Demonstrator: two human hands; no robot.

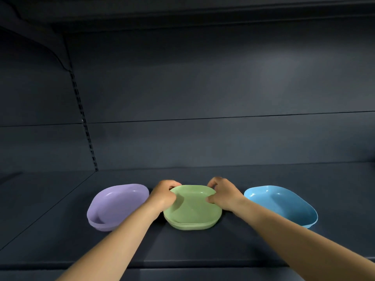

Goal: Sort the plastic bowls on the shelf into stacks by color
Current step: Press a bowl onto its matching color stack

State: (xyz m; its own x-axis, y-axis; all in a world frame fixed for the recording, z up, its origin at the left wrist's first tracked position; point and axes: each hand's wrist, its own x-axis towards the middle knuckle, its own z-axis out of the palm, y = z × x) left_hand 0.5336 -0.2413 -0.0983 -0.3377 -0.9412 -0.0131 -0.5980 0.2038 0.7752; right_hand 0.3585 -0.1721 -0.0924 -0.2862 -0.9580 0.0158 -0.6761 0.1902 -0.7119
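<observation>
Gripping green stack mid-shelf | left hand, right hand pinch opposite rims | likely light, stiff, slick plastic | hold rims, keep level

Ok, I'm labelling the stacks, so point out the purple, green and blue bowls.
purple bowls [121,201], head view, inside of the top bowl
green bowls [192,207], head view, inside of the top bowl
blue bowls [284,205], head view, inside of the bowl

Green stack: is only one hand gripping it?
No, the left hand and right hand both grip the green stack at its rim.
</observation>
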